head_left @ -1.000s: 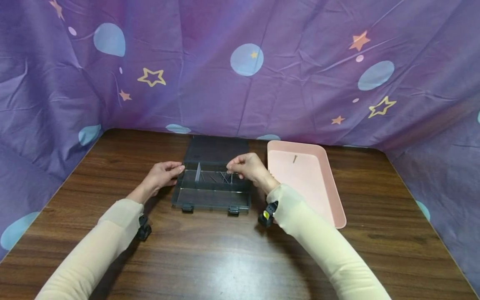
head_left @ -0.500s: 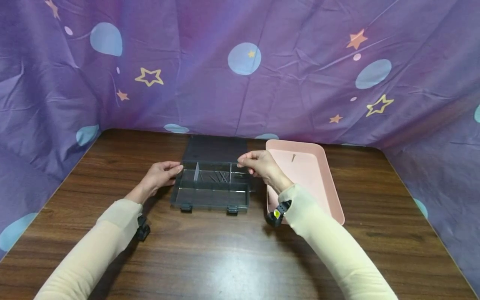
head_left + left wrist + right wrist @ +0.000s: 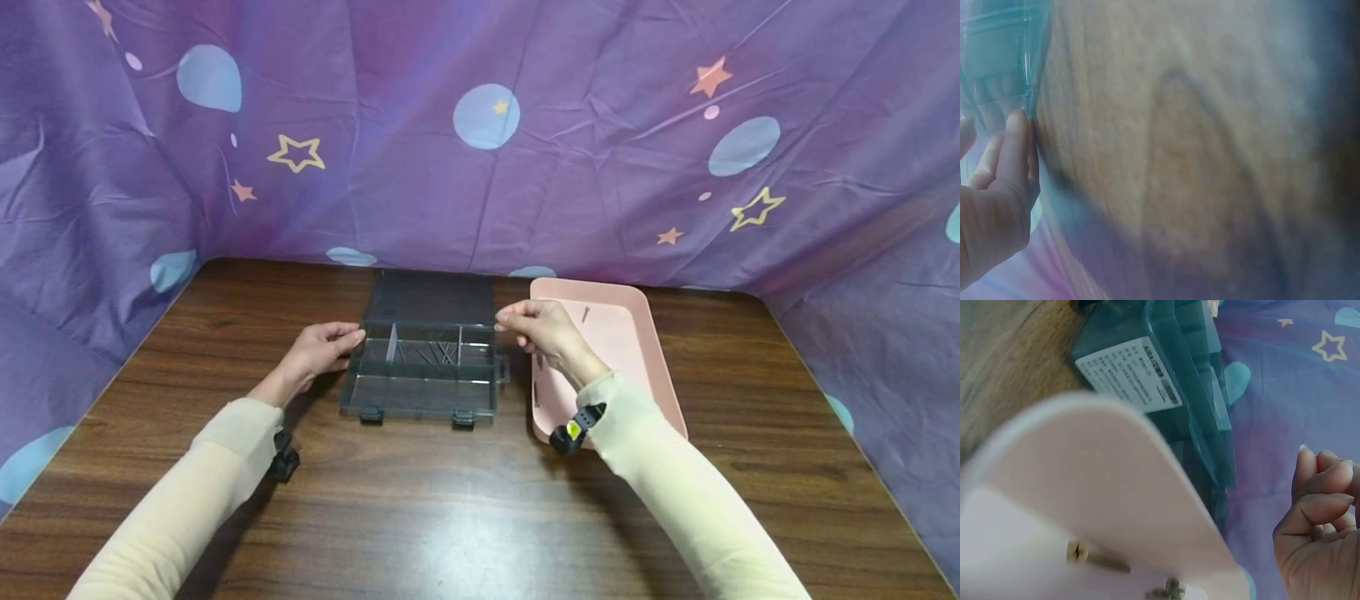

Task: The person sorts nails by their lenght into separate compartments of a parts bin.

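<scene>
A dark see-through compartment box [image 3: 420,392] lies on the table with its lid [image 3: 435,296] folded back. Several thin dark nails [image 3: 441,353] lie in its middle rear compartment, between two upright dividers. My left hand [image 3: 318,354] rests on the box's left rear edge, fingers fairly straight and fingertips at the rim. Off the box's right rear corner hovers my right hand [image 3: 543,333], near the pink tray. In the right wrist view its fingers [image 3: 1325,481] are loosely curled and bunched, with nothing showing between them. A brass-coloured screw [image 3: 1097,556] lies in the tray.
The shallow pink tray [image 3: 660,358] stands right of the box, partly under my right forearm. Another small screw [image 3: 586,314] lies near its far end. A purple patterned cloth [image 3: 487,192] hangs behind the brown wooden table [image 3: 420,517]. Two latches [image 3: 463,418] stick out at the box front.
My right hand has moved right, from over the box's right divider to past its right rear corner, uncovering the right compartment. My left hand has stayed at the box's left edge.
</scene>
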Demonstrator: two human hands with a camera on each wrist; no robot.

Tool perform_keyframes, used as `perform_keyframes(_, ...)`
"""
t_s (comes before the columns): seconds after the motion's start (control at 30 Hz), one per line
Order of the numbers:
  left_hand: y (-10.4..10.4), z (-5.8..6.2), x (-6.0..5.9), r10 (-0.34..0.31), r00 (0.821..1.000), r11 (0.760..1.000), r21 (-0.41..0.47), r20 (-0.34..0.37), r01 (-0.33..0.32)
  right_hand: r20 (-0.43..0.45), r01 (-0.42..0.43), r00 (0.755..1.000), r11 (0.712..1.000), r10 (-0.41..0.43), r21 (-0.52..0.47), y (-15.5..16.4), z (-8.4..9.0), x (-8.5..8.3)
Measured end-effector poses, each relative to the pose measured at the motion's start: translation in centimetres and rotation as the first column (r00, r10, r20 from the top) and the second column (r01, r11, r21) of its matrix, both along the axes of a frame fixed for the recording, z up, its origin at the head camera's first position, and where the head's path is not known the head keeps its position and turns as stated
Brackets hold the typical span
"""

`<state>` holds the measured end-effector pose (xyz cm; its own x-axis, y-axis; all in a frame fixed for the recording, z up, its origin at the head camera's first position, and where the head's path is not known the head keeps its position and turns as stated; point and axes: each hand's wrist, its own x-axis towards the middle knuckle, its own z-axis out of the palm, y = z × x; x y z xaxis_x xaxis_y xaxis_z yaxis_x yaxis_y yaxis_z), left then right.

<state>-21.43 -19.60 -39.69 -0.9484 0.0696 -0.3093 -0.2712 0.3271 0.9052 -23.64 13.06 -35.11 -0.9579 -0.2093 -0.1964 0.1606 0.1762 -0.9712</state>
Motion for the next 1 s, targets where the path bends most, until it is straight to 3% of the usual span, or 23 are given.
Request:
perform_keyframes(0.37, 0.2, 0.1, 0.0, 0.007, 1.000, 1.000, -0.003, 0.003, -0.007, 0.040, 0.029, 0.999, 0.999, -0.027, -0.045, 3.9, -0.6, 1.2)
perform_keyframes(0.67, 0.3, 0.2, 0.2, 0.009, 1.000, 1.000, -0.021, 0.010, -0.009, 0.054, 0.010, 0.998, 0.986, -0.019, 0.164, 6.4, -1.7, 2.5)
perform_keyframes(1.0, 0.3, 0.2, 0.1, 0.003, 1.000, 1.000, -0.015, -0.005, -0.003, 0.102, -0.042, 0.995, 0.977, 0.021, 0.211, 7.2, -3.4, 3.8)
